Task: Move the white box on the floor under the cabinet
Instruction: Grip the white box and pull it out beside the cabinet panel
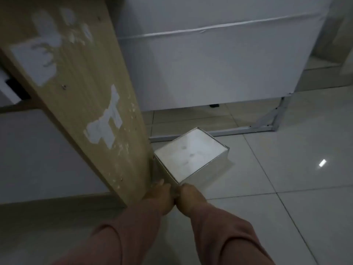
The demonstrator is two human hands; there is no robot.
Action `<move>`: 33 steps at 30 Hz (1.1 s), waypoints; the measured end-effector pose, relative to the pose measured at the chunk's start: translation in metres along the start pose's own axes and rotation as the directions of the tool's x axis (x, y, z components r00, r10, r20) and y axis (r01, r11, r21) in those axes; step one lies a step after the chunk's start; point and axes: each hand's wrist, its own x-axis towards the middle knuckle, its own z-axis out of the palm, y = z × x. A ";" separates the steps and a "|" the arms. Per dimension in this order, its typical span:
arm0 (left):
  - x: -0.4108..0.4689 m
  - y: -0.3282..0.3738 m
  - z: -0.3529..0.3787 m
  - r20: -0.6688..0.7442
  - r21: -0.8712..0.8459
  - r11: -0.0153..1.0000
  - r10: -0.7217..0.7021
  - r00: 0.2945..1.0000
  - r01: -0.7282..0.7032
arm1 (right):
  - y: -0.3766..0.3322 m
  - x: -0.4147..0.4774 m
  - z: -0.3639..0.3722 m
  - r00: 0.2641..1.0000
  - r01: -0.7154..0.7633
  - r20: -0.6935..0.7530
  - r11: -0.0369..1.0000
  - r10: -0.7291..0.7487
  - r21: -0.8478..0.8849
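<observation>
Both hands, left hand [159,196] and right hand [189,195], clasp the white box's [191,153] near corner, seemingly to slide it across the floor [286,169].

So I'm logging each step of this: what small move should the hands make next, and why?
Probably push the white box forward along the floor. Both the left hand and right hand are at its near corner, and it sits in the open beside the wooden panel, not yet beneath anything.
</observation>
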 end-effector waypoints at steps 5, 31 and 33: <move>0.021 -0.010 0.005 -0.025 -0.127 0.987 -0.104 0.994 0.101 | 0.003 0.031 0.024 1.000 0.002 -0.003 1.000 -0.002 0.026; 0.042 -0.039 0.024 -0.015 -0.174 0.967 -0.190 0.982 0.185 | 0.014 0.082 0.058 0.973 0.090 -0.179 0.950 -0.148 -0.298; 0.044 -0.037 0.024 -0.020 -0.174 0.966 -0.196 0.980 0.190 | 0.017 0.082 0.058 0.972 0.103 -0.174 0.954 -0.156 -0.283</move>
